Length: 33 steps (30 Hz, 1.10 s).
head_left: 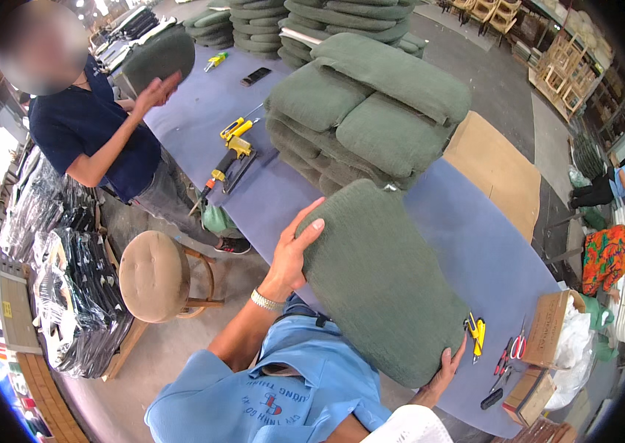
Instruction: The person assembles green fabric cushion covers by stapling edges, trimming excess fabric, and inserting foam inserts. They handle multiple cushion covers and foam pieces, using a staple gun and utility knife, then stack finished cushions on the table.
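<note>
A dark green upholstered seat cushion (382,284) is held tilted in front of my body, above the near edge of the table. My left hand (292,251) grips its upper left edge, with the thumb on the fabric and some fingers hidden behind. At the lower right corner my right hand (444,375) is closed around the rim, its fingers partly out of sight. A stack of similar green cushions (371,111) stands just beyond. Close to my right hand lies a yellow utility knife (478,336).
A yellow staple gun (238,151) lies on the blue-grey table (445,221). Pliers (519,347) and cardboard boxes (548,325) sit at the right end. Across the left side, a co-worker (94,133) handles another cushion (159,59). A round stool (153,277) stands at left.
</note>
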Available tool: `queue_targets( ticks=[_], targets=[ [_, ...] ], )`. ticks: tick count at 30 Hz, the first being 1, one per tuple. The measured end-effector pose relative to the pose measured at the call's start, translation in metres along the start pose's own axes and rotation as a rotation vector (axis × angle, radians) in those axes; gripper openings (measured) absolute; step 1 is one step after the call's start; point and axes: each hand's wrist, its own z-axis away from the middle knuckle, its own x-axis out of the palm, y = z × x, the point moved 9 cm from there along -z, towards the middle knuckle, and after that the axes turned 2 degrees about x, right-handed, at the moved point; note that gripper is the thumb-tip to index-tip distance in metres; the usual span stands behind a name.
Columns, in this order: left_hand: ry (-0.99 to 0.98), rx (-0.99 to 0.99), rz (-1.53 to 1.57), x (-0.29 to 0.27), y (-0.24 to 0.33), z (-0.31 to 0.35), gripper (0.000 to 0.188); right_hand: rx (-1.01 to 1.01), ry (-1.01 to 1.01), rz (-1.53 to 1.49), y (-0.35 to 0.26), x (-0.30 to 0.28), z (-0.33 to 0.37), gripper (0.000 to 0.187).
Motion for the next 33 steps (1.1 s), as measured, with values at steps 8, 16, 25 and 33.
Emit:
queue_targets(
  ticks=[8, 16, 25, 33],
  targets=[
    [0.071, 0.948, -0.392, -0.002, 0.215, -0.08, 0.046, -0.772, -0.001, 0.344, -0.237, 0.126, -0.082, 0.084],
    [0.209, 0.803, -0.645, -0.108, 0.248, -0.301, 0.039, -0.544, -0.174, 0.462, -0.267, 0.356, -0.196, 0.073],
    [0.416, 0.659, -0.451, -0.173, 0.099, -0.219, 0.044, -0.027, 0.361, -0.198, -0.03, 0.218, -0.152, 0.055],
    [-1.029, -0.402, -1.085, -0.212, -0.238, -0.041, 0.037, 0.64, 0.472, 0.292, 0.219, 0.092, 0.16, 0.034]
  ],
)
